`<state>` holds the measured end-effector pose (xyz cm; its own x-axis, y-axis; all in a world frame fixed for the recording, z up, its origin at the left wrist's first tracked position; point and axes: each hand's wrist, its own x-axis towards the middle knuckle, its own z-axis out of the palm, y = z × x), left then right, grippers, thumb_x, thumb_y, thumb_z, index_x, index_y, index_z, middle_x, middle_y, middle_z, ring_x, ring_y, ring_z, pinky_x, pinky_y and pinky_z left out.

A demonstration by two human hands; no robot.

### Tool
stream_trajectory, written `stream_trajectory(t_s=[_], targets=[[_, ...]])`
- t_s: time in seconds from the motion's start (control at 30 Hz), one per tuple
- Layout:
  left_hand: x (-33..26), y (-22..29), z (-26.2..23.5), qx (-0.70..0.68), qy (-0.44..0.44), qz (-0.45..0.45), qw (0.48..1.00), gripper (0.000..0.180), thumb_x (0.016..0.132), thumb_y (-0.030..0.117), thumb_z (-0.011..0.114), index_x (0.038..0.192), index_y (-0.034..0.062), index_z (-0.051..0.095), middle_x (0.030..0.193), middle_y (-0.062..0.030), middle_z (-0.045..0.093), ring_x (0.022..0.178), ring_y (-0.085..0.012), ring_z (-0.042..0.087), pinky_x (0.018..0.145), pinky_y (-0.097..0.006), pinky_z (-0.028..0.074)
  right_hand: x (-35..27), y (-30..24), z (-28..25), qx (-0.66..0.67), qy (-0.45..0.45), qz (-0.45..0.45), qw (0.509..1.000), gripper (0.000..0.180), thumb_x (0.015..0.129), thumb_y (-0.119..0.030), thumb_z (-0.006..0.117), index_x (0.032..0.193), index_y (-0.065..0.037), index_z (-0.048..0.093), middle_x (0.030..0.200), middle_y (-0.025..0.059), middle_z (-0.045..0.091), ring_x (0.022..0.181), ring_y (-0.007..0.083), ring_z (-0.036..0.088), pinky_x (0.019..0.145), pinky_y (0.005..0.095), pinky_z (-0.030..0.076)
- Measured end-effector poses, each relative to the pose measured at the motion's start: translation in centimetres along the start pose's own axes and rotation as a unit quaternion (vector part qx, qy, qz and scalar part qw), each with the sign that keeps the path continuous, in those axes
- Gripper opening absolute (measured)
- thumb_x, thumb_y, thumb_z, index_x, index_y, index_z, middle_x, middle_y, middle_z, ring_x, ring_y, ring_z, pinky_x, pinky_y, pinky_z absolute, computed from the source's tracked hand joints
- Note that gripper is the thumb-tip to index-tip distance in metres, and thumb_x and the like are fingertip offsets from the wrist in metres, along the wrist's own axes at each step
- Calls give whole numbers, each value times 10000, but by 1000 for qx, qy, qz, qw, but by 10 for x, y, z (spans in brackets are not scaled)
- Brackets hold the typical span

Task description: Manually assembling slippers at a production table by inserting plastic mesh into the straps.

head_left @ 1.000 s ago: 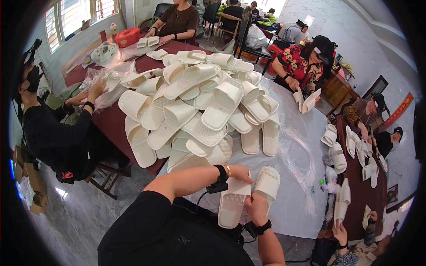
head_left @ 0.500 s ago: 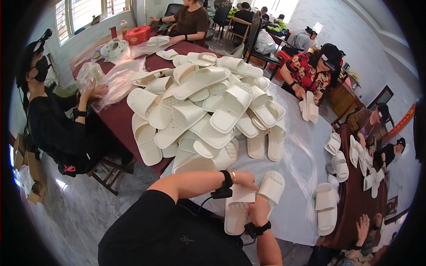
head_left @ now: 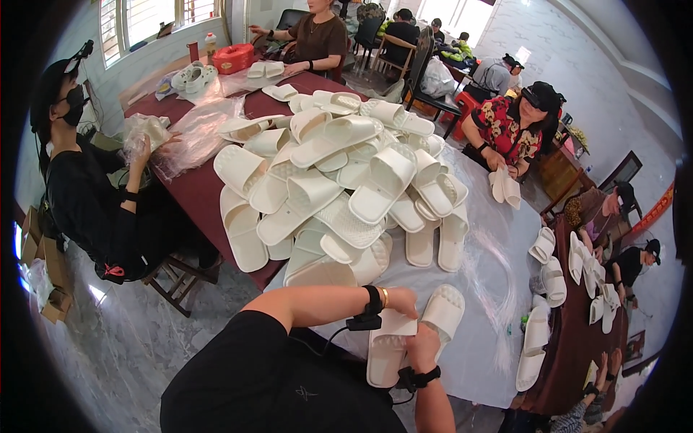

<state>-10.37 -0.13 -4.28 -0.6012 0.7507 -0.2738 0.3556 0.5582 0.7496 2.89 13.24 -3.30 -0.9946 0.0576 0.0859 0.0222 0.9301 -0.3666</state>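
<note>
Two cream-white slippers lie side by side in front of me at the near edge of the table. My left hand (head_left: 401,302) is closed at the far end of the left slipper (head_left: 386,353), by its wide strap. Curled against the inner edge of that same strap is my right hand (head_left: 424,343), which covers part of the right slipper (head_left: 443,312). The fingertips of both hands are partly hidden. Just beyond my hands rises a large heap of matching slippers (head_left: 325,191).
Clear plastic film (head_left: 498,263) lies on the white table cover (head_left: 469,361). A person at the left handles a plastic bag (head_left: 144,137); a person across the table holds slippers (head_left: 505,187). More slippers (head_left: 534,346) stand along the right edge. A red box (head_left: 233,59) sits far left.
My hands stay on the left slipper with little movement. The view has shifted slightly. The person at the left has raised the plastic bag a little, and slippers at the right edge have tilted.
</note>
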Motion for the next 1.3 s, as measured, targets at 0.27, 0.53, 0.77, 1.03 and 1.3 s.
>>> stream_trajectory(t_s=[0.27, 0.53, 0.77, 1.03, 1.3], targets=[[17, -34, -30, 33, 71, 49, 996, 239, 794, 226, 612, 792, 8, 710, 763, -230, 654, 706, -388, 637, 662, -472, 490, 19, 8, -8, 20, -14, -3, 1000, 269, 834, -335, 554, 837, -78, 635, 776, 187, 643, 739, 403, 620, 627, 496, 480], [-4, -29, -30, 42, -10, 3, 999, 358, 833, 259, 513, 920, -50, 672, 838, -253, 671, 813, -355, 669, 740, -434, 503, 8, 11, 13, 69, 17, -15, 997, 104, 787, -142, 575, 815, -42, 584, 768, 191, 645, 740, 381, 636, 648, 473, 495], [-7, -15, -26, -50, -63, -83, 993, 392, 860, 283, 541, 1017, -52, 668, 888, -155, 696, 816, -231, 646, 748, -353, 492, -4, 5, -1, 68, 21, 26, 997, 111, 742, -123, 629, 790, -26, 604, 754, 201, 656, 741, 367, 659, 656, 458, 516], [-16, -7, -32, -164, -95, -117, 975, 421, 888, 340, 588, 1087, -23, 665, 980, -86, 684, 858, -176, 622, 773, -313, 479, 6, -2, -10, 83, 20, -5, 996, 166, 808, -206, 587, 803, -41, 608, 770, 198, 658, 753, 384, 652, 653, 468, 512], [-2, -17, -18, -122, -121, -49, 984, 547, 882, 463, 581, 1108, -29, 653, 999, -111, 681, 887, -190, 623, 806, -326, 483, 9, 0, -5, 28, -10, 35, 999, 280, 824, -343, 586, 764, -77, 650, 697, 181, 652, 668, 379, 653, 579, 484, 500]])
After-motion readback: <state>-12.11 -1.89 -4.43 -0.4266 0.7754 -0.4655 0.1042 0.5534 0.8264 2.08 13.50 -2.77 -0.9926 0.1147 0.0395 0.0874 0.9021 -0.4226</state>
